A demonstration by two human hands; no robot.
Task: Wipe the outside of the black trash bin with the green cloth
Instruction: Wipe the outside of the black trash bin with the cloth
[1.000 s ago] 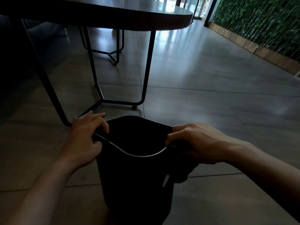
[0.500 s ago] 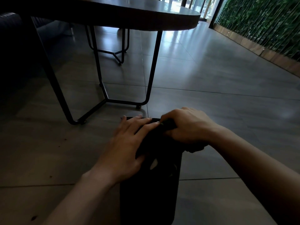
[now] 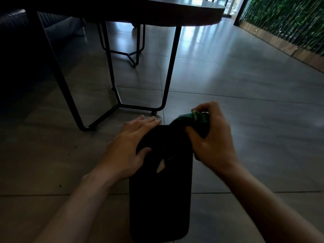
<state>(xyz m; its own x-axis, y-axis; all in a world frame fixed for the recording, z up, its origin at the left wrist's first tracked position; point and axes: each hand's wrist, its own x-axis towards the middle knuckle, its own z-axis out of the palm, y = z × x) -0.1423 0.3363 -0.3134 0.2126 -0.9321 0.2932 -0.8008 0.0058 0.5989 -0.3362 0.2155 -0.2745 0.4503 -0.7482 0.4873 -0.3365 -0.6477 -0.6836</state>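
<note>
While unlabelled, black trash bin point(image 3: 158, 199)

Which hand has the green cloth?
The right hand: its fingers are curled round the bunched green cloth at the far end of the black trash bin. The left hand rests on the bin with straight fingers, no cloth.

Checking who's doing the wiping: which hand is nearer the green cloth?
Right. The right hand grips the bunched green cloth at the black plastic trash bin; the left hand rests apart on the bin's other side.
</note>
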